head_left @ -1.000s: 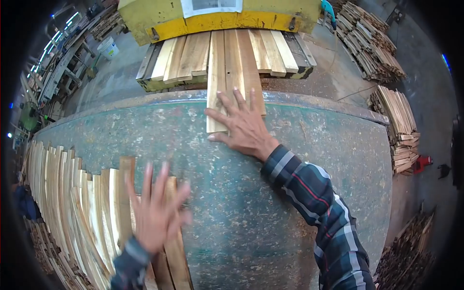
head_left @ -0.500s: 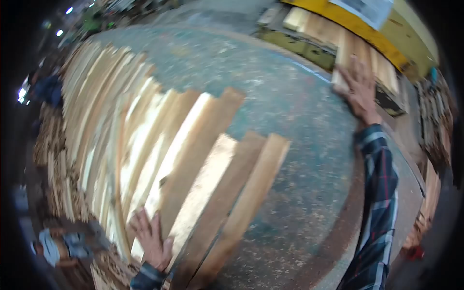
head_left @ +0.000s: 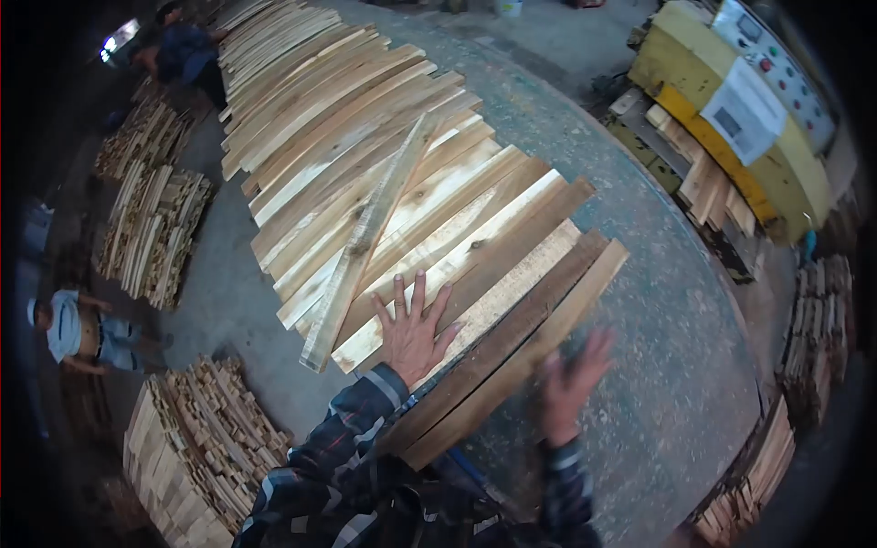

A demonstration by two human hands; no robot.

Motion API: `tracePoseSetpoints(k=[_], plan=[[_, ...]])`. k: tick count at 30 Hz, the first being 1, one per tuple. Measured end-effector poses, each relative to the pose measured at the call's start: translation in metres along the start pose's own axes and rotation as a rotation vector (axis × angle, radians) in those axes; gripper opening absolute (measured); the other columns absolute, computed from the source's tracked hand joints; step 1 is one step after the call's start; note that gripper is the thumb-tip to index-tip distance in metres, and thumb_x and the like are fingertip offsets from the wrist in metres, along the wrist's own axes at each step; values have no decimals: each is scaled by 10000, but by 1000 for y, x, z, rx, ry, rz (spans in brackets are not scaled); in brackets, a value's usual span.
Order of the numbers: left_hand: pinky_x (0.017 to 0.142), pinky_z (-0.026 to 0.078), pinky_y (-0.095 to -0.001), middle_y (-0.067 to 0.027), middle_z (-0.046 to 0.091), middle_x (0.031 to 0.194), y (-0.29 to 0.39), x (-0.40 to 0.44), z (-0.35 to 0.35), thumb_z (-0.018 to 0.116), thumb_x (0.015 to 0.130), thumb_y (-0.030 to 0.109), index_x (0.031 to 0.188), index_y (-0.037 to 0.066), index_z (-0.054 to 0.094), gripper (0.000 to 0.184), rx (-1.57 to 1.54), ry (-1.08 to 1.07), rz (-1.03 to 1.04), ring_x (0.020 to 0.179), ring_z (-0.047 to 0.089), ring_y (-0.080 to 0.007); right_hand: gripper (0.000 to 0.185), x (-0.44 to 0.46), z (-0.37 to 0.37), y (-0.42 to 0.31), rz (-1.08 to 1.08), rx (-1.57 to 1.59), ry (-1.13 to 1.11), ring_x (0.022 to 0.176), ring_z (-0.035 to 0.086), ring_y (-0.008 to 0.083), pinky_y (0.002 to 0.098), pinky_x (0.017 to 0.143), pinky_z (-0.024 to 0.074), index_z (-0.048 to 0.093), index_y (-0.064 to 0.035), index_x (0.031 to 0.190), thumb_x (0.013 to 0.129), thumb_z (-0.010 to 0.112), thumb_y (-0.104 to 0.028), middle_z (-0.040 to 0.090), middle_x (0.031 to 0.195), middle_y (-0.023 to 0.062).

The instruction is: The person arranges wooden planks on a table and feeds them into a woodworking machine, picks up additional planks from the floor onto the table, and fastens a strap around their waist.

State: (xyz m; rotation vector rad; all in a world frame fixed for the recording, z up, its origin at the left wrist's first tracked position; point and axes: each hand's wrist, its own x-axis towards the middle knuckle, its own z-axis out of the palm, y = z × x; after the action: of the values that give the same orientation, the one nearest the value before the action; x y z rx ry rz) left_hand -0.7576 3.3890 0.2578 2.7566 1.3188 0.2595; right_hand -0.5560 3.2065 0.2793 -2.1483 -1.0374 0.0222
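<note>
My left hand (head_left: 416,333) lies flat with fingers spread on the row of wooden boards. Under and beside it are pale planks, one with a dark knot, and a speckled light board (head_left: 521,288). My right hand (head_left: 571,388), a little blurred, is open just right of the nearest brown board (head_left: 539,347); whether it touches the table is unclear. A narrow loose strip (head_left: 370,237) lies slantwise across the other boards. All of them rest on the worn blue-green table (head_left: 676,338).
A yellow machine (head_left: 676,55) with a button panel stands at the far right, boards (head_left: 703,187) beside it. Stacks of wood (head_left: 196,447) stand on the floor at left, more (head_left: 813,320) at right. One person (head_left: 78,329) is at left, another (head_left: 187,50) by the table's far end.
My right hand has come back from the boards by the yellow machine to beside the nearest board. My left hand stays on the boards. The view has turned, showing more of the row.
</note>
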Motion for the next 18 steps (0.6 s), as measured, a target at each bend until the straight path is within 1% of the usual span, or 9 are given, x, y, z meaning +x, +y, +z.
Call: tracePoseSetpoints(k=[3,6,8,9,13,14,15,16,18], plan=[[1140,182,-740,-163,379,1568,-17,-2,3,529,1004,532,1520,269,479,581,-81,12,32,1465,294,-461,772,-112,10,-55,146,136,-111,1561,144,437,621,1227,26,308,-81,1593,951,666,-321,165,1679,265],[1029,355,-594,-216,512,1359,-67,12,-29,705,839,562,1569,204,408,866,80,330,-214,1188,509,-415,735,-178,0,-84,250,53,-136,1548,185,435,585,1239,77,364,-70,1564,932,697,-243,192,1669,267],[898,437,-529,-203,564,1224,-114,19,-43,714,849,531,1502,126,439,816,113,66,-247,1084,571,-404,728,-195,-12,-87,316,30,-113,1521,225,477,635,1218,110,391,-64,1541,914,714,-243,204,1652,295],[873,472,-526,-222,577,1210,-128,24,-48,718,865,481,1463,62,438,782,34,-22,-218,1070,602,-419,687,-202,-15,-89,333,3,-64,1503,262,480,589,1220,185,413,-60,1527,922,700,-211,228,1640,302],[877,499,-553,-259,603,1176,-143,21,-25,718,881,347,1413,-26,443,705,-332,64,24,1033,641,-458,624,-203,-21,-112,339,-45,142,1493,296,472,513,1210,269,415,-39,1527,967,652,-178,235,1646,290],[824,522,-537,-226,626,1142,-133,10,-22,726,878,329,1388,10,497,644,-455,218,146,970,661,-439,615,-204,-20,-121,350,-21,190,1506,285,449,501,1221,258,395,-37,1541,993,623,-198,236,1651,274],[807,543,-494,-193,645,1153,-105,-3,-53,729,876,305,1387,66,537,597,-525,55,141,997,674,-395,607,-204,-18,-130,357,2,240,1519,273,426,489,1231,246,375,-34,1554,1019,594,-218,238,1657,257],[798,562,-451,-163,662,1158,-89,-14,-49,723,882,279,1390,116,557,559,-577,203,353,990,688,-356,600,-204,-16,-138,361,27,291,1532,262,403,477,1241,235,356,-32,1567,1045,566,-239,239,1662,241],[783,580,-443,-155,662,1157,-36,-42,-55,715,891,281,1364,117,564,524,-733,36,409,956,688,-339,566,-203,-12,-155,389,85,358,1513,295,401,467,1232,239,377,5,1545,1083,462,-309,287,1643,241]])
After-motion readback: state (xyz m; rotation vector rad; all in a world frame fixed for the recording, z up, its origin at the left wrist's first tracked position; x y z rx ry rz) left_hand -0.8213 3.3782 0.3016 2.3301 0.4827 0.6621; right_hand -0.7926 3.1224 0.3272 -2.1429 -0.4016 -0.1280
